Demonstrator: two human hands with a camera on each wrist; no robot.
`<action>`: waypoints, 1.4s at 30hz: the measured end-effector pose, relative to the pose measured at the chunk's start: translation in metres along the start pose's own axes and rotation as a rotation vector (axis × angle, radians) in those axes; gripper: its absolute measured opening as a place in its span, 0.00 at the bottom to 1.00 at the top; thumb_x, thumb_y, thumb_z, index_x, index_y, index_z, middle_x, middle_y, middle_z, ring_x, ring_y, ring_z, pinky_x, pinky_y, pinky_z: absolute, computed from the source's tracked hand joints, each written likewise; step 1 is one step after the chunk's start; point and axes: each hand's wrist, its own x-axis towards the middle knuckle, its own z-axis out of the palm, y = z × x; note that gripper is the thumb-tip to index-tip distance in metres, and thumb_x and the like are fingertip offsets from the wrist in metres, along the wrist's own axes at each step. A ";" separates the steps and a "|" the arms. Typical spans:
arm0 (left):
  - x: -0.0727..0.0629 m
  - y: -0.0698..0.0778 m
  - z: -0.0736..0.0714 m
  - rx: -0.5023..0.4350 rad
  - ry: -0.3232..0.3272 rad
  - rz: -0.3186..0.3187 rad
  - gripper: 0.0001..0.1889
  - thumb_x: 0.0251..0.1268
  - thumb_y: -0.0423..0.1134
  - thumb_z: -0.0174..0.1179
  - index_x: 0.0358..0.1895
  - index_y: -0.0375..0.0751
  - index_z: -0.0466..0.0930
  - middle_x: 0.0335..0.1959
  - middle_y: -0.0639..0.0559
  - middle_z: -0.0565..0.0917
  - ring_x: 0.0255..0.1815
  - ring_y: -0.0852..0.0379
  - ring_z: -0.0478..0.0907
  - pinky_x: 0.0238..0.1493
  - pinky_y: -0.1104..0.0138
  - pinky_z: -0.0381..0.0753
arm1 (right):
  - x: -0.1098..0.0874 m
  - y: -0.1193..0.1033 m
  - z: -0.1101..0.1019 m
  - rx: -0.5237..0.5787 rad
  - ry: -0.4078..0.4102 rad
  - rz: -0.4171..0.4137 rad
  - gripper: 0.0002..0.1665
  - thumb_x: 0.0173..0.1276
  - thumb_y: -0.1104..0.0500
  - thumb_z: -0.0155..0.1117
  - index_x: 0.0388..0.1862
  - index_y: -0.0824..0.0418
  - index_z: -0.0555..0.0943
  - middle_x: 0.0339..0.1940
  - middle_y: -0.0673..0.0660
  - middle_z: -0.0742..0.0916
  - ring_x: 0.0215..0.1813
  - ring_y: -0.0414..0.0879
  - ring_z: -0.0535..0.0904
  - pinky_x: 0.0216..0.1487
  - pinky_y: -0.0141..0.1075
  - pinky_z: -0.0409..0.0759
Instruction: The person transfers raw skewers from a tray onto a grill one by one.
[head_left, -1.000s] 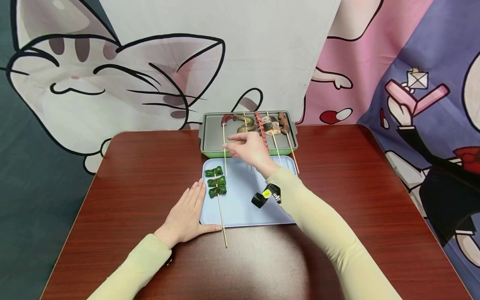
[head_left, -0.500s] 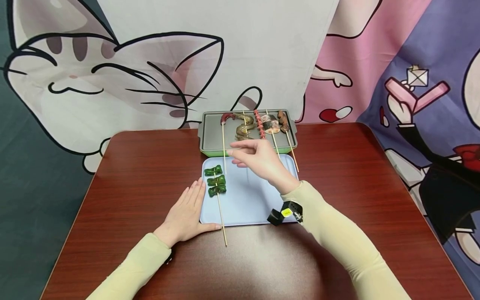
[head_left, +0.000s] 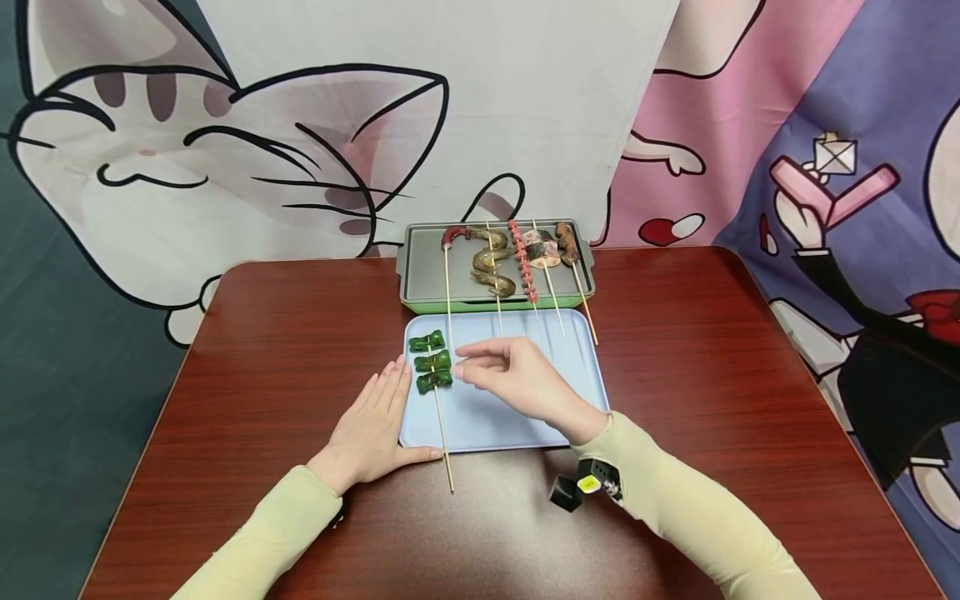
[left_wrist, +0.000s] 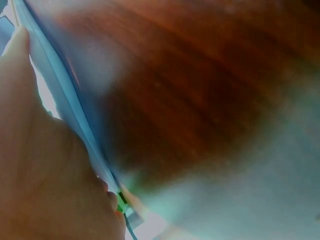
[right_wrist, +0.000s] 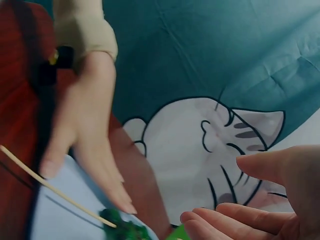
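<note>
My left hand (head_left: 371, 425) lies with straight fingers along the left edge of a light blue tray (head_left: 495, 429), its thumb at the near edge. On that tray's left side is a skewer of green pepper pieces (head_left: 432, 362), its bare stick jutting over the near rim. Just right of the peppers, above the tray, hovers my right hand (head_left: 517, 379), holding nothing. The right wrist view shows a gap between the right thumb (right_wrist: 260, 165) and fingers. In the left wrist view, the left hand (left_wrist: 45, 150) presses close beside the tray's side wall (left_wrist: 75, 105).
Behind the tray stands a grey grill pan (head_left: 423, 279) with a green base. Across it lie a red curled piece (head_left: 452, 236) on a stick, a shrimp skewer (head_left: 491, 261), a red beaded skewer (head_left: 522, 262), a fish-slice skewer (head_left: 542, 248) and a brown meat skewer (head_left: 567, 244).
My right hand has drawn back from over the grill pan to above the blue tray, uncovering the shrimp and red beaded skewers. The left hand stays in place.
</note>
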 end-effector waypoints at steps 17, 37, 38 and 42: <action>0.000 0.000 0.000 -0.003 0.003 -0.003 0.69 0.55 0.86 0.44 0.80 0.26 0.44 0.82 0.34 0.45 0.82 0.42 0.42 0.79 0.52 0.45 | -0.010 0.057 0.038 0.056 -0.095 0.131 0.28 0.66 0.53 0.73 0.58 0.71 0.83 0.38 0.56 0.91 0.40 0.47 0.88 0.44 0.37 0.85; -0.001 0.008 -0.013 -0.037 0.007 0.005 0.66 0.57 0.79 0.57 0.78 0.22 0.48 0.80 0.29 0.49 0.80 0.37 0.47 0.78 0.49 0.49 | 0.002 0.077 0.062 0.346 -0.136 0.269 0.24 0.66 0.67 0.69 0.59 0.78 0.79 0.36 0.65 0.90 0.38 0.53 0.89 0.42 0.41 0.87; -0.001 0.007 -0.011 -0.039 0.011 0.009 0.66 0.58 0.79 0.55 0.78 0.22 0.48 0.80 0.29 0.49 0.81 0.37 0.47 0.78 0.49 0.48 | 0.002 0.077 0.062 0.355 -0.136 0.270 0.24 0.66 0.68 0.68 0.59 0.78 0.79 0.36 0.65 0.90 0.38 0.53 0.89 0.43 0.41 0.87; -0.002 0.006 -0.011 -0.043 0.017 0.013 0.66 0.58 0.79 0.54 0.78 0.22 0.48 0.80 0.29 0.49 0.81 0.37 0.47 0.78 0.49 0.48 | 0.002 0.076 0.063 0.386 -0.137 0.270 0.26 0.65 0.71 0.68 0.61 0.80 0.77 0.36 0.66 0.89 0.38 0.50 0.88 0.44 0.41 0.87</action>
